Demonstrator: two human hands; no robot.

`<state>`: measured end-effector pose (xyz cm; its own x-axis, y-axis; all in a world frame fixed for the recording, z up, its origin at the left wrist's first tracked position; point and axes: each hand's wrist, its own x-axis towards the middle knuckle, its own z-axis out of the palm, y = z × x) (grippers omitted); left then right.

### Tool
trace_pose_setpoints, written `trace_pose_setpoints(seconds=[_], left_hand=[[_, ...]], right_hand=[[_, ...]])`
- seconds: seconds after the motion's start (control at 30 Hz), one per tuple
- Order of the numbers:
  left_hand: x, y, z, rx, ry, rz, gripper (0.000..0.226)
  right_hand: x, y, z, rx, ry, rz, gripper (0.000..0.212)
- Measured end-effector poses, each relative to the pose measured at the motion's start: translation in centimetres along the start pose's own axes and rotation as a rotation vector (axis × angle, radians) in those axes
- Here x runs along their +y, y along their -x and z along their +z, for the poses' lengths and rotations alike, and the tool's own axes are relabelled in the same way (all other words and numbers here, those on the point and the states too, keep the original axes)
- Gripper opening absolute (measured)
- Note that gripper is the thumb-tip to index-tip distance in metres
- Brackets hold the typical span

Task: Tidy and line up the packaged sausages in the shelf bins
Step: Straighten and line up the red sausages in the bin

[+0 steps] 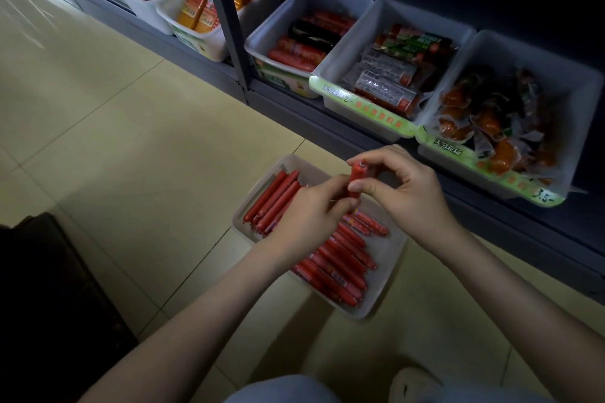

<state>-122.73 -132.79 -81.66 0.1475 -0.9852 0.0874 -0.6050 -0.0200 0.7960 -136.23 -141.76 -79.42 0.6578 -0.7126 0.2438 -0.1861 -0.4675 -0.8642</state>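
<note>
A clear plastic bin [383,275] stands on the floor tiles, filled with thin red packaged sausages [340,262]. One group lies lined up at the bin's far left [275,196]; the others lie slanted across the middle and near end. Above the bin, both hands grip a small bundle of red sausages [356,177] held upright. My left hand [307,216] wraps the lower part. My right hand [402,186] pinches the top end with thumb and fingers.
A low dark shelf runs along the right, holding several white bins: red and black sausages [307,39], flat vacuum packs [393,69], orange sausages [497,127], yellow corn packs [203,10]. A grey upright post [226,23] stands before them. A dark object [49,288] sits at left.
</note>
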Motion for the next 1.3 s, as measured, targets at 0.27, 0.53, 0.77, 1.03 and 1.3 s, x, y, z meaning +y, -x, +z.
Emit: trace_pose_setpoints(seconds=[0.27,0.53,0.77,1.03,1.3], left_hand=[[-0.6,-0.2,0.0,-0.115,0.206,-0.043,0.016],[-1.0,0.6,0.2,-0.298,0.644,-0.294,0.029],[-2.5,0.4,0.5,-0.308,0.885,-0.386,0.020],[-4.7,-0.7,-0.3,-0.065,1.328,-0.690,0.026],[-7.0,-2.0,-0.6,-0.090,1.443,-0.815,0.031]], right_hand=[[0.7,0.3,0.8,0.054,0.009,-0.102,0.042],[2.7,0.2,1.3,-0.249,0.193,-0.058,0.057],[4.2,0.2,2.2,-0.220,0.227,-0.028,0.044],[4.8,0.1,3.0,-0.365,0.066,-0.066,0.041],[6.0,-1.1,4.7,-0.181,0.073,-0.223,0.030]])
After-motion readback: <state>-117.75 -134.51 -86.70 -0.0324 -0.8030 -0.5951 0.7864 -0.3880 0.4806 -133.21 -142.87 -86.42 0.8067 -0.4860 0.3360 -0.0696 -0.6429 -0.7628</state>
